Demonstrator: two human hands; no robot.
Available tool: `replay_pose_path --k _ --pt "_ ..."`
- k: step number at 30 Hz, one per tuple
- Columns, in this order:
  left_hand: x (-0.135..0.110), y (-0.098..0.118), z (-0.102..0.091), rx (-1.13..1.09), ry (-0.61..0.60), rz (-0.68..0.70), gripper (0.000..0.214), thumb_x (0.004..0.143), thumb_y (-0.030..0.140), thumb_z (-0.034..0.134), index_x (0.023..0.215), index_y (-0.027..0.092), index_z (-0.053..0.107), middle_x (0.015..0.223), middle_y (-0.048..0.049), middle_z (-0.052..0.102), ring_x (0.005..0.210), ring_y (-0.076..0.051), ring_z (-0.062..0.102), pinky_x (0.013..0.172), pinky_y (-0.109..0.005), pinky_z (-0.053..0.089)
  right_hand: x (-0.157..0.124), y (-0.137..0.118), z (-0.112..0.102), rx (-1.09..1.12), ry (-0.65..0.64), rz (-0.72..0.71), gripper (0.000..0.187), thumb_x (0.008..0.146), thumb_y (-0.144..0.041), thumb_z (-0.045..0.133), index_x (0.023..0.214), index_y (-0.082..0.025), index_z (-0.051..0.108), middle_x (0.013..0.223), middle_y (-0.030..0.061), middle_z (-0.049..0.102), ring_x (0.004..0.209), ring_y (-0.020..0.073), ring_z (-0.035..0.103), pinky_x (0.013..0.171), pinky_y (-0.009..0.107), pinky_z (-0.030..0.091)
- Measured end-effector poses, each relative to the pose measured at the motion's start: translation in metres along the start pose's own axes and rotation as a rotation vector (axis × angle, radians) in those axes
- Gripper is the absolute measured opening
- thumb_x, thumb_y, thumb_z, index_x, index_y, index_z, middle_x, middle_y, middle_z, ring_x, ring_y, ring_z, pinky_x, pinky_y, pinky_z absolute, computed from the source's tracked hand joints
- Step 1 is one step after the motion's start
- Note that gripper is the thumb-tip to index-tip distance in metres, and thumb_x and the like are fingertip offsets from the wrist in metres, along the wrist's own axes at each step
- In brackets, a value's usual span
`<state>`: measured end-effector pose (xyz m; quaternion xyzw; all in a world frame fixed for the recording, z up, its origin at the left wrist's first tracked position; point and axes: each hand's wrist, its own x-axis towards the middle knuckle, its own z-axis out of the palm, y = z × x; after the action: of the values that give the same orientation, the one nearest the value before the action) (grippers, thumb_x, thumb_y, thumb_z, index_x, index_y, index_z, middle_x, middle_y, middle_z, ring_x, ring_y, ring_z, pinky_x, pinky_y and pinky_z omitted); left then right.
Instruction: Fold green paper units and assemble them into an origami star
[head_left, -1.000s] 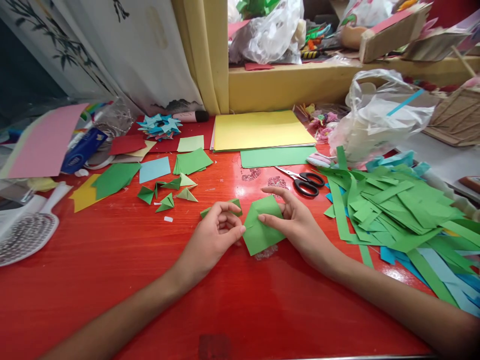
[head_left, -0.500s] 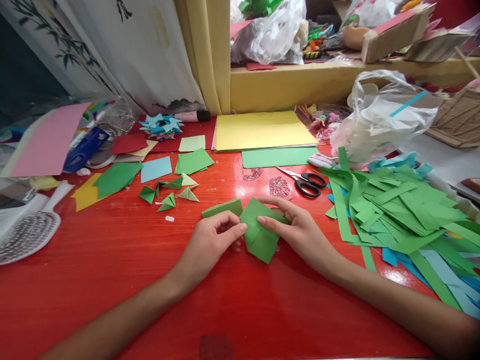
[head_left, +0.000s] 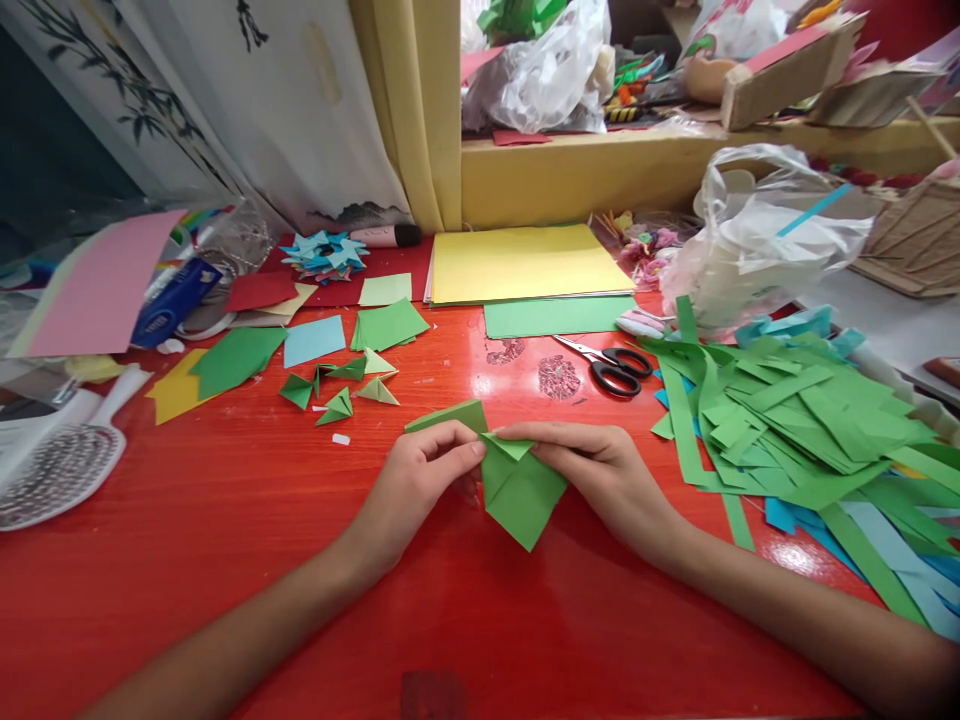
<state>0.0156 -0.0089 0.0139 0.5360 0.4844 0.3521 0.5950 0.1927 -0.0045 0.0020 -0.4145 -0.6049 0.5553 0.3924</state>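
A square of green paper [head_left: 526, 500] is held between my two hands just above the red table, one corner pointing toward me. Its far corner is folded down into a small flap. My left hand [head_left: 431, 470] pinches the left corner between thumb and fingers. The fingers of my right hand [head_left: 600, 465] press along the folded edge from the right, thumb below. Just behind my left hand lies another green paper piece [head_left: 450, 415], partly hidden by it. Several small folded green pieces [head_left: 337, 407] sit farther left.
Scissors [head_left: 611, 368] with black handles lie beyond my right hand. A heap of green paper strips [head_left: 810, 420] spreads at the right. Yellow sheets [head_left: 525, 265] are stacked at the back. A white hairbrush [head_left: 67, 465] rests at the left, near loose coloured papers.
The far corner of the green paper has been turned down toward me. My right hand has shifted from resting over the paper to pressing along the fold.
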Motion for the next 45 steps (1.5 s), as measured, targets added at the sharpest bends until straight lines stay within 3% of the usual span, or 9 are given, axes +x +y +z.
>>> replay_pose_path --k 7,14,19,22,25,30,37,45 --pt "0.001 0.001 0.0 -0.018 0.001 -0.011 0.027 0.082 0.036 0.043 0.066 0.015 0.052 0.062 0.0012 0.05 0.057 -0.01 0.049 0.057 -0.023 0.041 0.001 -0.001 0.0 0.002 -0.01 0.036 0.024 0.08 -0.019 0.047 0.09 -0.028 0.067 0.095 -0.0032 0.067 0.091 0.0166 0.06 0.079 0.029 0.047" --pt "0.002 -0.003 0.0 0.093 0.031 0.005 0.024 0.079 0.037 0.049 0.069 0.016 0.053 0.057 0.0033 0.047 0.052 -0.008 0.046 0.051 -0.021 0.038 0.0 -0.001 0.001 -0.066 -0.047 0.025 0.025 0.08 -0.019 0.046 0.09 -0.028 0.067 0.091 -0.0024 0.067 0.088 0.0169 0.059 0.078 0.03 0.045" --pt "0.002 -0.006 -0.002 0.104 0.108 0.04 0.025 0.08 0.036 0.048 0.066 0.016 0.051 0.055 0.0041 0.044 0.049 -0.007 0.042 0.049 -0.019 0.037 0.002 -0.003 0.003 0.14 -0.002 0.137 0.029 0.08 -0.031 0.051 0.109 -0.03 0.056 0.084 -0.0016 0.064 0.076 0.0136 0.058 0.067 0.026 0.046" --pt "0.002 -0.006 -0.002 0.049 0.17 0.051 0.024 0.079 0.037 0.05 0.067 0.016 0.05 0.057 0.0044 0.045 0.048 -0.006 0.042 0.046 -0.019 0.038 0.003 -0.003 0.004 0.222 -0.042 0.198 0.023 0.078 -0.037 0.054 0.094 -0.022 0.061 0.076 0.0002 0.061 0.065 0.0114 0.055 0.058 0.023 0.044" --pt "0.002 -0.006 -0.001 0.018 0.158 0.046 0.023 0.079 0.037 0.051 0.068 0.016 0.05 0.059 0.0041 0.048 0.047 -0.006 0.045 0.046 -0.02 0.041 0.002 -0.004 0.006 0.21 -0.084 0.228 0.023 0.076 -0.039 0.057 0.075 -0.016 0.062 0.066 0.0002 0.058 0.057 0.0093 0.05 0.051 0.021 0.04" --pt "0.0 -0.006 0.0 0.102 0.08 0.054 0.022 0.08 0.036 0.05 0.07 0.016 0.052 0.061 0.0034 0.051 0.047 -0.006 0.049 0.048 -0.02 0.041 0.003 -0.004 0.004 0.216 -0.005 0.224 0.024 0.076 -0.038 0.057 0.071 -0.016 0.063 0.066 0.0003 0.058 0.059 0.0097 0.05 0.054 0.021 0.038" --pt "-0.001 -0.005 0.001 0.255 0.047 0.066 0.024 0.081 0.037 0.047 0.07 0.016 0.051 0.06 0.0039 0.046 0.05 -0.006 0.044 0.049 -0.019 0.039 0.009 -0.007 -0.008 0.187 -0.186 0.348 0.021 0.071 -0.035 0.061 0.079 -0.016 0.068 0.076 0.0044 0.064 0.073 0.016 0.056 0.066 0.026 0.042" --pt "-0.001 -0.008 0.0 0.342 0.004 0.118 0.024 0.082 0.037 0.045 0.072 0.017 0.051 0.063 0.0034 0.046 0.056 -0.006 0.042 0.05 -0.018 0.035 0.01 -0.005 -0.008 -0.055 -0.288 0.292 0.03 0.072 -0.045 0.057 0.069 -0.016 0.065 0.057 -0.0014 0.05 0.052 0.0085 0.038 0.046 0.023 0.025"
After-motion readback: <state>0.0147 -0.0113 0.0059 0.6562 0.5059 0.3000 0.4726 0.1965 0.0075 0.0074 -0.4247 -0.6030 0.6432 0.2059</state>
